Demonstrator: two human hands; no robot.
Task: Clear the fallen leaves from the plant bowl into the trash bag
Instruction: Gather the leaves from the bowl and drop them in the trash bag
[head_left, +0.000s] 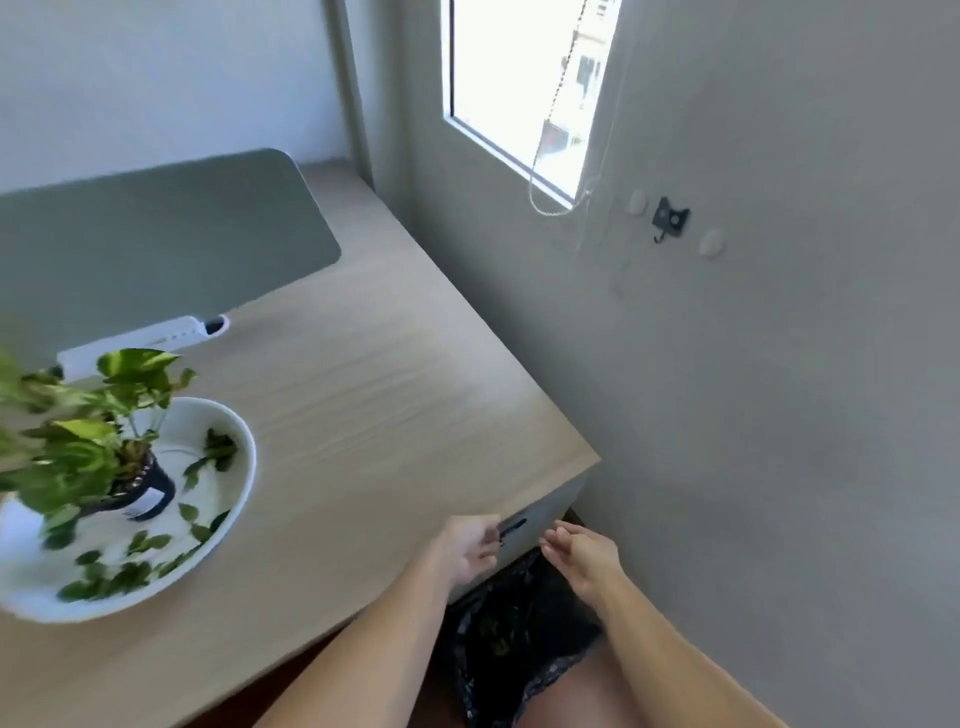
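A white plant bowl (236, 441) sits at the left of the wooden table (384, 395). In it stands a small black pot (150, 488) with a green leafy plant (78, 431), and several fallen green leaves (124, 566) lie on the bowl's floor. A black trash bag (514, 629) hangs open below the table's right corner, with some green leaves inside. My left hand (470, 545) and my right hand (582, 556) hover above the bag's mouth, fingers loosely curled and apart. I see no leaf in either hand.
A grey-green desk mat (156, 239) covers the back left of the table. A white power strip (130, 343) lies behind the bowl. The grey wall (753, 415) stands close on the right, with a black hook (670, 221) and a window (519, 88) above.
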